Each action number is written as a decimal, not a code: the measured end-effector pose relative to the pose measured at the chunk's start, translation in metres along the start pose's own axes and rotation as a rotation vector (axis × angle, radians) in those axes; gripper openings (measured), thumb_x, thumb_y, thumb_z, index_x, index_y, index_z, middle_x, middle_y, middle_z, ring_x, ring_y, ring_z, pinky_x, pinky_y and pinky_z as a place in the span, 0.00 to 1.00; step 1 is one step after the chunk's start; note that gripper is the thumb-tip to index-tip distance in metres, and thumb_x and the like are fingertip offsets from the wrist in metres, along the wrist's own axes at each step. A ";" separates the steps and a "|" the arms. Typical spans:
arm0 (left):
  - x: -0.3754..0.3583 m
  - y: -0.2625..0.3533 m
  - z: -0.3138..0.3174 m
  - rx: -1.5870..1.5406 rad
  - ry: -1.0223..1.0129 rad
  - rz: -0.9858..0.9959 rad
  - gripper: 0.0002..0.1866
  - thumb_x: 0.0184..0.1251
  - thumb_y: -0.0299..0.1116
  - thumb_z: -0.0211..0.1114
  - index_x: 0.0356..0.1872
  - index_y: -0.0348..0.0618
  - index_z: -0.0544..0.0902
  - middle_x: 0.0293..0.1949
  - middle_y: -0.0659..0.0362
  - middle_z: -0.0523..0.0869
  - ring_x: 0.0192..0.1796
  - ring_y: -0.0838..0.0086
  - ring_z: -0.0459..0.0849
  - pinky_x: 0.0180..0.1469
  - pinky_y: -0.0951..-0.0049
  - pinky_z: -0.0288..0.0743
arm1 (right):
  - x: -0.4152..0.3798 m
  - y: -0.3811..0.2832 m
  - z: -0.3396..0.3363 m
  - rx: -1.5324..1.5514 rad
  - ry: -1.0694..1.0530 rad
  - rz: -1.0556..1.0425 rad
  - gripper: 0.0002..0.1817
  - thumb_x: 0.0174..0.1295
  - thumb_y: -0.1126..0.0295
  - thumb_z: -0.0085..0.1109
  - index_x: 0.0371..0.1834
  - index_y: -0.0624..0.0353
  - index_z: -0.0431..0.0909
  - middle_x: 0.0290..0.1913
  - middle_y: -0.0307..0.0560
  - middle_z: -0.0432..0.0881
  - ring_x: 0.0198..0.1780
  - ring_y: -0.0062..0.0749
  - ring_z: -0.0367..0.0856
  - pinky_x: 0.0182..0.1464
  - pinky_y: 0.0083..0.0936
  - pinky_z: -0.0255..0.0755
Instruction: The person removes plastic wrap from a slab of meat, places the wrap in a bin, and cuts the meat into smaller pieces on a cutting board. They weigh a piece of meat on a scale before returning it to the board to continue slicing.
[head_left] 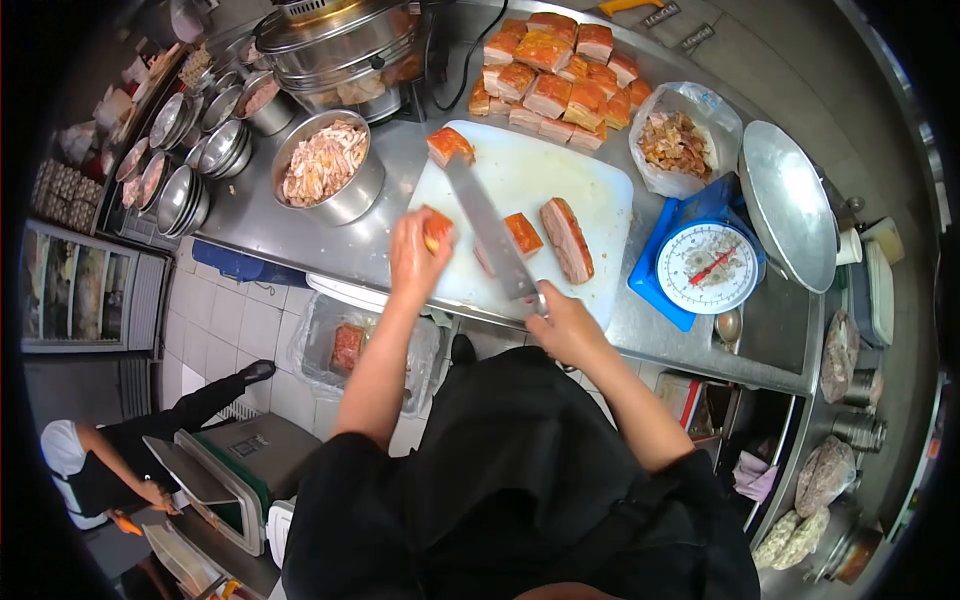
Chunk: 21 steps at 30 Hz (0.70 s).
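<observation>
On the white cutting board (590, 190), my right hand (568, 325) grips the handle of a large knife (490, 225), its blade slanting up and left across the board. My left hand (418, 255) is closed around a piece of roast pork (436, 226) near the board's left edge. Partly under the blade lies another cut piece (522, 233). A longer pork slab (568, 240) rests to the right, its layered side showing. One more browned piece (450, 146) sits at the top left corner of the board, by the knife's tip.
Behind the board are piled pork blocks (548, 80). A bag of scraps (675, 145) and a blue scale (706, 266) stand right; a steel pot of sliced meat (328, 165) stands left. A lined bin (325, 330) is below. Another person (120, 465) is at lower left.
</observation>
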<state>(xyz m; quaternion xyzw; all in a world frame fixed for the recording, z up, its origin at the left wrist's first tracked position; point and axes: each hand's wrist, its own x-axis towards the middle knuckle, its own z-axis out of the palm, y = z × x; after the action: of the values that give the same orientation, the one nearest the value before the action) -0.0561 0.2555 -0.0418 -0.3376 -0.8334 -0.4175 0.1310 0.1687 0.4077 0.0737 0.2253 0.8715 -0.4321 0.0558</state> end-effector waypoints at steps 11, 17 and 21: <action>0.049 0.085 0.007 0.087 -0.597 0.179 0.33 0.66 0.50 0.72 0.66 0.41 0.78 0.65 0.42 0.80 0.66 0.50 0.79 0.67 0.53 0.72 | -0.055 0.081 -0.061 0.070 0.211 0.513 0.17 0.64 0.65 0.56 0.52 0.63 0.74 0.27 0.63 0.85 0.26 0.54 0.86 0.37 0.47 0.78; 0.054 0.072 0.048 -0.383 -0.952 -0.302 0.32 0.69 0.43 0.67 0.71 0.40 0.73 0.60 0.48 0.83 0.60 0.59 0.84 0.61 0.60 0.78 | -0.054 0.117 -0.042 0.015 0.246 0.460 0.20 0.62 0.65 0.58 0.54 0.64 0.73 0.37 0.72 0.86 0.42 0.68 0.85 0.48 0.56 0.77; 0.042 0.052 0.060 -1.424 -0.872 -0.902 0.28 0.71 0.43 0.64 0.68 0.41 0.76 0.61 0.54 0.83 0.60 0.63 0.84 0.65 0.61 0.76 | -0.054 0.121 -0.044 0.023 0.237 0.433 0.21 0.62 0.65 0.57 0.55 0.65 0.72 0.41 0.73 0.85 0.47 0.70 0.85 0.52 0.56 0.77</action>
<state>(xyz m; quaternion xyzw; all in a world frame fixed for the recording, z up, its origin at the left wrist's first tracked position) -0.0479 0.3439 -0.0261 -0.1103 -0.4104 -0.6759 -0.6022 0.2745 0.4872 0.0283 0.4567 0.7983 -0.3905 0.0419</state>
